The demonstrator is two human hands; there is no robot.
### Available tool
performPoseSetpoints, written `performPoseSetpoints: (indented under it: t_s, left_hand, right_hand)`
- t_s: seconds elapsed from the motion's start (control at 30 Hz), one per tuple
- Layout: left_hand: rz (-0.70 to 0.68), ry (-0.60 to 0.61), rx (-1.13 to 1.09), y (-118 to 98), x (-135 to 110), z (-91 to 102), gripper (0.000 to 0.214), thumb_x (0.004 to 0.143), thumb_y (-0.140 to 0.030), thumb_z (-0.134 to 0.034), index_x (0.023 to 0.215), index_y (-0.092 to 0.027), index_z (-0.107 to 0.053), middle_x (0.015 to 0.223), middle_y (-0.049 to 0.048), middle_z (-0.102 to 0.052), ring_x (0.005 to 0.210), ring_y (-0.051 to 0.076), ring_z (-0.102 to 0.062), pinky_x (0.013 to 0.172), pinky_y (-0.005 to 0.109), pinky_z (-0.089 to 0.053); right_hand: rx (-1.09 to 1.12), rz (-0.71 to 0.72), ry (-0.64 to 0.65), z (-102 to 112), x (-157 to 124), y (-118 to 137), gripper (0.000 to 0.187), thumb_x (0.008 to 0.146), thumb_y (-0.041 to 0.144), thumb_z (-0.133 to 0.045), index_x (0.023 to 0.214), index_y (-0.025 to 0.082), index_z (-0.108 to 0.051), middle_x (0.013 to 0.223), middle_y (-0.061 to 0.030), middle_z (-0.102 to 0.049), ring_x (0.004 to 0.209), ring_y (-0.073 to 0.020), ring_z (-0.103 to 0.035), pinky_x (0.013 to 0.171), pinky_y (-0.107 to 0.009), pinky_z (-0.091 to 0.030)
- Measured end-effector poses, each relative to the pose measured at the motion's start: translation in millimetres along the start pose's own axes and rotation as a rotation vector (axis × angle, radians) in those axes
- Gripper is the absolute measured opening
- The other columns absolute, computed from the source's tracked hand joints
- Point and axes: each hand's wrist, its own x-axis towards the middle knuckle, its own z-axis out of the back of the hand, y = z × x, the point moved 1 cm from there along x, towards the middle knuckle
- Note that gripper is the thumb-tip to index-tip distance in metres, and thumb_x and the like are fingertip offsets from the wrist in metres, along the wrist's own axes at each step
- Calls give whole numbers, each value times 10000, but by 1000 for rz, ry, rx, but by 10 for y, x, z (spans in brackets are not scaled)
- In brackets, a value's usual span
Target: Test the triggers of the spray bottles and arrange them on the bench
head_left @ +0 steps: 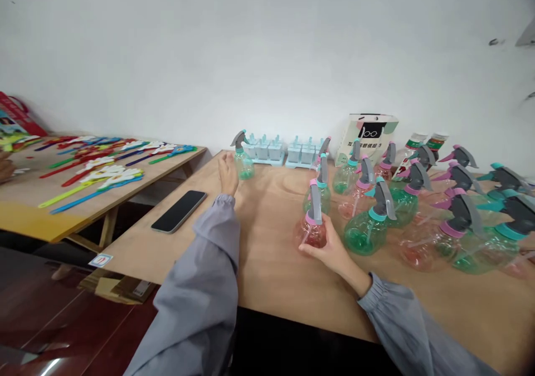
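My right hand (328,245) is wrapped around the body of a pink clear spray bottle (301,232) with a grey trigger head and pink collar. This bottle stands upright at the front left of a group of pink and green spray bottles. Farther back, my left hand (228,172) is raised beside the left side of a lone green spray bottle (246,167). Its fingers point up and look extended; whether they touch that bottle I cannot tell. To the right of my right hand stands a green spray bottle (365,234) with a turquoise collar.
A black phone (179,211) lies left of my left forearm on the wooden table (271,276). Light blue popsicle molds (267,152) and a white paper bag (363,139) stand by the wall. Colourful hand-shaped clappers (98,175) cover another table, where a person's hand (5,167) shows.
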Motion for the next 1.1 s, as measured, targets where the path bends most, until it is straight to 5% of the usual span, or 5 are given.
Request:
performPoseSetpoints:
  t_s: [0.2, 0.37, 0.5, 0.73, 1.1]
  left_hand:
    - [-180, 553, -395, -618, -1171, 158, 834, 775, -855, -402, 1333, -256, -561, 1486, 125, -500, 1395, 321, -443, 1094, 473, -400]
    - [-135, 652, -488, -941, -1798, 91, 835, 607, -448, -875, 1362, -324, -541, 1481, 106, -496, 1413, 330, -416, 1144, 503, -359]
    - [-72, 632, -552, -970, -1860, -12, 519, 696, -362, -813, 1180, -259, -659, 1287, 106, -633, 1243, 286, -582, 1076, 462, -435]
    - [157, 517, -774, -857, -1813, 213, 414, 670, -356, -752, 1055, -211, -707, 1150, 95, -716, 1198, 312, -625, 1070, 456, -431]
    - [176, 387, -872, -812, -1732, 183, 293, 679, -480, -685, 721, -205, -594, 809, 58, -677, 915, 227, -674, 788, 345, -531]
  right_hand:
    - [-43, 80, 82, -129, -92, 119, 899, 747, 393, -778, 1495, 283, -292, 1453, -133, -461, 1373, -310, -462, 1161, -537, -370]
    - [-71, 100, 147, -286, -131, 240, 961, 695, 489, -827, 1490, 320, -314, 1428, -138, -471, 1366, -337, -454, 1138, -566, -386]
    - [-100, 144, 92, -258, -81, 308, 1042, 574, 573, -870, 1429, 269, -358, 1386, -155, -485, 1313, -357, -483, 1100, -571, -412]
    - [-268, 196, -524, 56, 629, 147, 810, 758, 516, -726, 1375, 177, -324, 1411, -195, -403, 1383, -326, -382, 1174, -539, -288]
    - [-206, 110, -409, -48, 704, -355, 770, 722, 468, -724, 1346, 150, -406, 1350, -195, -531, 1293, -307, -505, 1114, -521, -377]
